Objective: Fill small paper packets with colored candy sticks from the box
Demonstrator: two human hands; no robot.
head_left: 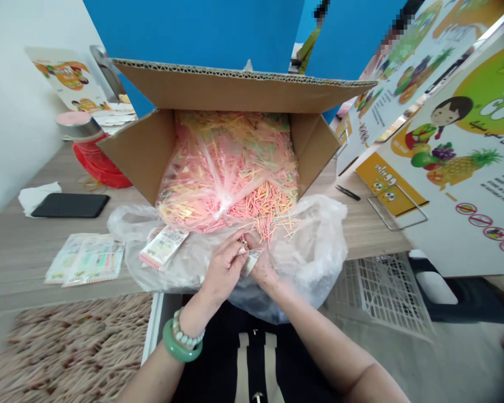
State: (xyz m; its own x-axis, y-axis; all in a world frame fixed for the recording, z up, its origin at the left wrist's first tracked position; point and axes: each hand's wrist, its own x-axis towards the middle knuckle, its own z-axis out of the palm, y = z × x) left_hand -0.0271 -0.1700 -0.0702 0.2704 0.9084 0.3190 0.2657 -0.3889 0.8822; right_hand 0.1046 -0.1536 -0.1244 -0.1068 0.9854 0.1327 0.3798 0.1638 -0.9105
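Observation:
Close together at the table's front edge, my left hand (224, 263) and my right hand (264, 270) are both closed on a small printed packet (249, 262). The fingers cover much of it. Just beyond them, thin pink, yellow and green sticks (264, 202) spill from a clear plastic bag (208, 173) inside an open cardboard box (235, 98). A crumpled clear plastic sheet (315, 246) lies under my hands. To the left of my left hand, a small stack of printed packets (164, 247) rests on the sheet.
Flat clear packets (88, 260) and a black phone (71, 205) lie on the left, near a red container (98, 159). Tweezers (348, 193) lie on the right, before tall printed cartons (462, 145). A white plastic basket (386, 291) stands low on the right. Another person (308, 47) is behind.

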